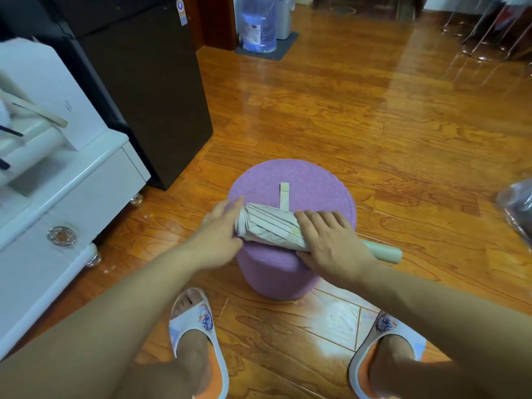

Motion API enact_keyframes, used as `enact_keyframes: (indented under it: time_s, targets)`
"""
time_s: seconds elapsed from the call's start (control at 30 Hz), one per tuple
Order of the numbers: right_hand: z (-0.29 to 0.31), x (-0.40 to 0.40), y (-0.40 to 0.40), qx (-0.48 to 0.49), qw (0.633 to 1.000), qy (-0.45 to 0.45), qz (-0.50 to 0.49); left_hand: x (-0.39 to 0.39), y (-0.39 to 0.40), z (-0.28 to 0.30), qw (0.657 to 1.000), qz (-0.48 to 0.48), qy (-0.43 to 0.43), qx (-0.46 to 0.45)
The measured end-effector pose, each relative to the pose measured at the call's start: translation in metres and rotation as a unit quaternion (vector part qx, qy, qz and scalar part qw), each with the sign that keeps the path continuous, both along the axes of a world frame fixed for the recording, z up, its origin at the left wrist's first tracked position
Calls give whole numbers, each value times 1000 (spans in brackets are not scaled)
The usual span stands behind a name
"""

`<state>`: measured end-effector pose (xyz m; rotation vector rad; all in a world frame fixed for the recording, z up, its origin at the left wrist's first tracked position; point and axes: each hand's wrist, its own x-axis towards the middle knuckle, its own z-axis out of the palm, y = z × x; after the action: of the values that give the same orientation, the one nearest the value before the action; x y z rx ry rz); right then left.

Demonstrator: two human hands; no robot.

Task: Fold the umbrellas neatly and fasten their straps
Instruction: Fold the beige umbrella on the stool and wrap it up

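Umbrella [267, 226] lay rolled across the purple stool [316, 185], handle [384, 250] toward four o'clock. Left hand [220, 226] cupped its nine-o'clock end, fingers straight; right hand [331, 240] pressed flat on it. Strap [284, 195] lay loose toward twelve o'clock: rolling looked done, and fastening would need it wrapped round

Umbrella [267, 224]: beige, collapsed, canopy pleats gathered, lay crosswise, handle [384, 251] toward the right; strap [284, 196] unfastened, extending flat away from canopy.

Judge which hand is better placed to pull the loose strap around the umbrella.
Left hand: its straight fingers only touch the beige folded umbrella's tip, while the right hand pins it.
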<state>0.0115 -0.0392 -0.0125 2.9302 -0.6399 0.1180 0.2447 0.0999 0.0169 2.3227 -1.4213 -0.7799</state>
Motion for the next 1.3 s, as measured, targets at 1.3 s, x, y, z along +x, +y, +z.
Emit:
enact_keyframes:
  time_s: [1.3]
  targets:
    - [70, 79, -75, 515, 795, -223, -230, -24, -18, -5, 941, -193, -262, -88]
